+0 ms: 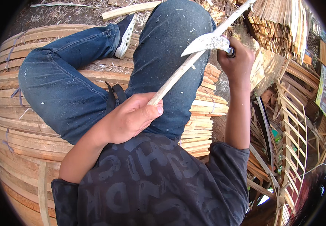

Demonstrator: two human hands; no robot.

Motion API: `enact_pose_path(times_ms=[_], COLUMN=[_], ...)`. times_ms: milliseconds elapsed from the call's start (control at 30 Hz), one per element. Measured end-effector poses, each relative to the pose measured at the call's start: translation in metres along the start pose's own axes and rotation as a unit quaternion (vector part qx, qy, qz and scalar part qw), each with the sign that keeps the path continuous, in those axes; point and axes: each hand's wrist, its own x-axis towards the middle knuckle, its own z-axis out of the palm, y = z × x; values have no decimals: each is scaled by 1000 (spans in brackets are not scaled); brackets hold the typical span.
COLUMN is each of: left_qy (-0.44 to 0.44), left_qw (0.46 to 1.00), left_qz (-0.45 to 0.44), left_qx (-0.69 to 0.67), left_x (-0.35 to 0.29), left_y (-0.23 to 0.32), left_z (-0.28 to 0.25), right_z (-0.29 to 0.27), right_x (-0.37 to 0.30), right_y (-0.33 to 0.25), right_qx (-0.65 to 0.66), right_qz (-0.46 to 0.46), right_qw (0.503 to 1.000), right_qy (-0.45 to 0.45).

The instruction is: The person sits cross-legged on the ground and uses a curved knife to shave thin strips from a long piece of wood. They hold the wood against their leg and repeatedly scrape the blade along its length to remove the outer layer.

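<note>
My left hand (134, 115) is closed around the near end of a long, pale wooden stick (174, 80), close to my belly. The stick slants up and away to the right, over my raised right knee, and runs past the top edge of the view. In my right hand (238, 58) is the dark handle of a knife with a broad, curved blade (204, 43). Its blade lies across the stick near the knee, the pointed tip turned left. Whether the edge bites into the wood cannot be made out. A small sliver (193, 67) sticks out from the stick just below the blade.
I sit on bundled wooden slats (23, 109) tied with cord. A stack of short wooden strips (279, 22) stands at the far right. Along the right side are a slatted wooden frame (293, 139) and loose boards. Shavings and a wood piece (131, 10) lie on the ground ahead.
</note>
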Motion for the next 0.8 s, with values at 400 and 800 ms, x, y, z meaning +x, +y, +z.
enact_pose_path(times_ms=[400, 800], left_qy=[80, 80], left_qw=[976, 981], left_qz=[90, 47], left_qx=[183, 171], left_x=[-5, -15], left_y=[-8, -3], left_z=[1, 7], right_z=[-20, -20], right_x=[17, -2], right_y=[54, 41], right_qx=[-45, -72], right_qz=[124, 60], right_qw=[991, 996], right_qy=[-23, 15])
